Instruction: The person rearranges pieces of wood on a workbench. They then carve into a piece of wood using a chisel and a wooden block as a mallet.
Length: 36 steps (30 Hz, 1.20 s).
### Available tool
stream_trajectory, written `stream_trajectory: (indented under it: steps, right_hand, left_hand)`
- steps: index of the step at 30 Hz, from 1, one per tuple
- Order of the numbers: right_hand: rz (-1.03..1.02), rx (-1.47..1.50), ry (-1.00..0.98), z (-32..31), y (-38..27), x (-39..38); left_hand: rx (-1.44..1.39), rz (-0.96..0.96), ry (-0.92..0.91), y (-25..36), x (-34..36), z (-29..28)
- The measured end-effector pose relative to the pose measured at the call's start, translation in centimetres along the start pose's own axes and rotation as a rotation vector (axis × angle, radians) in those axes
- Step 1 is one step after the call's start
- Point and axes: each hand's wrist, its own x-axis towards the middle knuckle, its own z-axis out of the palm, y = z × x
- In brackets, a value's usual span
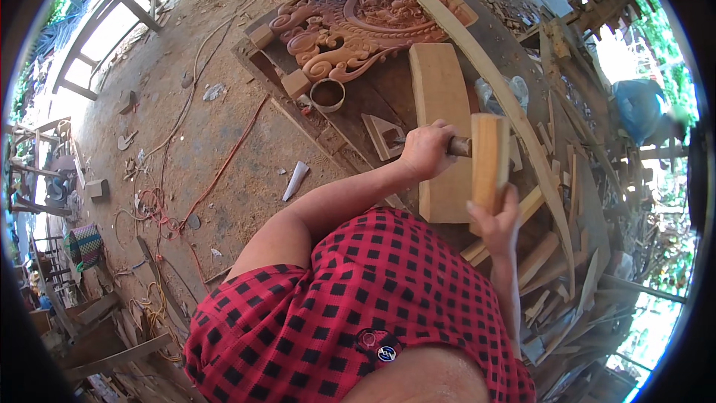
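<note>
My left hand (430, 151) is closed around a round dark wooden handle (460, 147), whose far end meets or passes behind a squared pale timber block (489, 149). My right hand (492, 220) grips that upright block near its lower end. Beneath both lies a broad, slightly curved light board (440, 82). A long narrow curved strip (514, 112) crosses to the right of them. A small triangular wooden piece (377, 134) sits left of the broad board.
A reddish carved panel (365, 19) and a round tin (327, 88) are at the top. Cords (224, 164) and a white scrap (296, 179) lie on the dusty floor. A wooden frame (112, 7) stands upper left; offcuts (537, 261) and a blue bag (638, 108) are at right.
</note>
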Motion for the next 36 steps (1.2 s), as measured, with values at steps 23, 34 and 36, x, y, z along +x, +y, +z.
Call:
stream_trajectory:
  steps: [23, 34, 36]
  right_hand:
    - [0.562, 0.557, 0.028, 5.8, 10.1, -2.3]
    - [0.588, 0.450, -0.043, 7.2, 10.8, -3.0]
    - [0.582, 0.445, -0.050, 6.9, 9.8, -2.4]
  left_hand:
    - [-1.053, -0.472, 0.269, -9.3, 0.5, -9.1]
    - [-1.114, -0.437, 0.306, -10.0, -2.3, -10.3]
    - [-1.084, -0.422, 0.313, -9.9, -2.1, -10.3]
